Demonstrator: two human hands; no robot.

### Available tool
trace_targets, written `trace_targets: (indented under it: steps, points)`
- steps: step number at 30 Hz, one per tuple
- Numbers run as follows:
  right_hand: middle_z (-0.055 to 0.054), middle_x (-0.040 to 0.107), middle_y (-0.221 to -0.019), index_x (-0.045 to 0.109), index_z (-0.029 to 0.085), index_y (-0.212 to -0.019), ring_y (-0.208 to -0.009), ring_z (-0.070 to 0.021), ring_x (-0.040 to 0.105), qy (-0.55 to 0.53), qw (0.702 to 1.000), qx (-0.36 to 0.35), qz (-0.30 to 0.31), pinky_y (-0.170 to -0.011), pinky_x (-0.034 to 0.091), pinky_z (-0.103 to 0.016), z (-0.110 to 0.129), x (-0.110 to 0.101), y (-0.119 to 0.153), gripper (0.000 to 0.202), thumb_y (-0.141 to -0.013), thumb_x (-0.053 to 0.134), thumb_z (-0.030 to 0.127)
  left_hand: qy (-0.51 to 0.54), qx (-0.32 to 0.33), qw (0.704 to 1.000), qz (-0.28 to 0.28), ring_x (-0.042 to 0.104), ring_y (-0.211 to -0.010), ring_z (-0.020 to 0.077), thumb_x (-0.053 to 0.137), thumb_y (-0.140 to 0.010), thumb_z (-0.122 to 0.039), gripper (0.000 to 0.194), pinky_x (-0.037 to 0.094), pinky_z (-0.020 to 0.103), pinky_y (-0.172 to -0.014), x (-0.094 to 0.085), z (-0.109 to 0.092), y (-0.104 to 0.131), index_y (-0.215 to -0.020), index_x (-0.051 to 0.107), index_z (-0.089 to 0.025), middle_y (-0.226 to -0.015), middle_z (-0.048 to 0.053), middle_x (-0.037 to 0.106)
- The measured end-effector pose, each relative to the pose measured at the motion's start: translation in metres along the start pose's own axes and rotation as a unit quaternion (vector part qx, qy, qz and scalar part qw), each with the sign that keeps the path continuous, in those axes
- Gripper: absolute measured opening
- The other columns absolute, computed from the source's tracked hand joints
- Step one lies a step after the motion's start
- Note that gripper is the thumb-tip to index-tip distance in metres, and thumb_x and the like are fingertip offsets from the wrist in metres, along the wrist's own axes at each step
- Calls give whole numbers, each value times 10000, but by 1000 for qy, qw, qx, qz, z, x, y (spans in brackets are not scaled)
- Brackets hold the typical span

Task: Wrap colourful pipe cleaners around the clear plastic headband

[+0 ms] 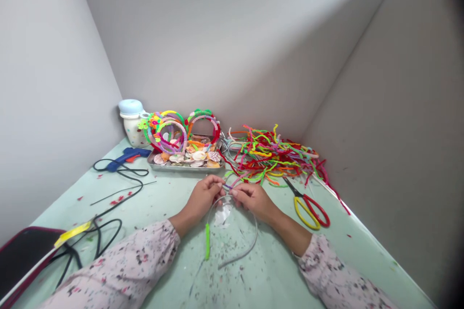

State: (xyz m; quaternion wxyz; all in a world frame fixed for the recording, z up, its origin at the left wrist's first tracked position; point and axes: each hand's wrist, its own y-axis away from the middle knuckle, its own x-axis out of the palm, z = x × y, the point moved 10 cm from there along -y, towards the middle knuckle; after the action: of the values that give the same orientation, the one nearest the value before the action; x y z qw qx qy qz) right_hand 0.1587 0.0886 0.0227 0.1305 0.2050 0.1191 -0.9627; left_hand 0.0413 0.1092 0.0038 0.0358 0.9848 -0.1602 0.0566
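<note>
Between my two hands runs a short purple pipe cleaner (227, 186). My left hand (207, 194) is closed in a pinch at its left end, and my right hand (250, 198) pinches it from the other side. Just under my fingers arches a thin grey headband (255, 237), its top close to both hands; whether the fingers also grip it I cannot tell. A bright green wrapping (208, 242) covers part of the headband's left leg. A scrap of white paper or plastic (223, 214) lies on the table inside the arch.
Behind my hands, a metal tray (188, 168) holds shells and several colourful headbands (170, 135). Right of it lies a pipe cleaner heap (268, 152), with scissors (308, 207) nearer me. At left are a white jar (134, 127), blue glue gun (125, 158), black cables (108, 210) and a dark case (29, 256).
</note>
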Motion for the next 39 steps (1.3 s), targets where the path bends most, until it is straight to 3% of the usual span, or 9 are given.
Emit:
trace_targets:
  steps: [6,12,19,25,31,35,39]
  points:
    - [15,570,-654,647,179,-810,-520,-89,461,-11,999,-9,-31,-496,352,-203,3,-5,0,229,-866,505,349,-14,10,1000,0,472,-418,76,560,-748,-294,177,368,195,-432,1,-1,-1,-847,518,-154,-591,-41,549]
    - [35,490,-552,623,175,-765,-465,-94,412,-37,995,3,-95,-444,321,-206,-4,-16,2,244,-853,508,372,-61,29,998,-7,371,-386,61,547,-760,-290,154,292,186,-406,-1,-3,-3,-816,550,-146,-508,-60,480]
    - [26,515,-568,621,173,-724,-497,-104,435,-20,994,-4,-108,-474,339,-211,-1,-19,2,252,-847,509,362,-79,20,997,-11,365,-432,68,555,-764,-312,173,270,185,-429,-1,-4,0,-800,570,-143,-506,-56,452]
    - [7,581,-608,638,179,-785,-532,-134,504,13,980,12,-197,-531,396,-240,-10,-51,0,276,-851,483,398,-63,26,998,-12,363,-442,63,545,-769,-302,161,262,180,-434,-3,-4,-1,-784,558,-142,-529,-48,473]
    - [-52,650,-898,679,193,-919,-802,-181,591,146,956,-17,-256,-743,455,-293,-12,-84,-10,247,-836,487,323,-40,18,999,-18,362,-431,57,554,-759,-317,167,246,177,-426,-4,-3,-1,-789,552,-152,-540,-48,496]
    - [-67,605,-925,679,185,-972,-776,-176,584,241,937,-38,-250,-738,469,-298,-14,-87,-24,250,-806,508,258,-55,19,998,-16,354,-418,59,554,-753,-323,172,257,182,-434,-4,-2,-1,-793,556,-155,-528,-54,492]
    - [-81,575,-991,670,185,-1027,-815,-186,578,305,921,-17,-240,-776,464,-315,-20,-81,-35,282,-785,538,241,-75,40,996,-2,357,-430,71,532,-774,-337,182,270,188,-440,-1,-3,-1,-799,557,-159,-517,-61,444]
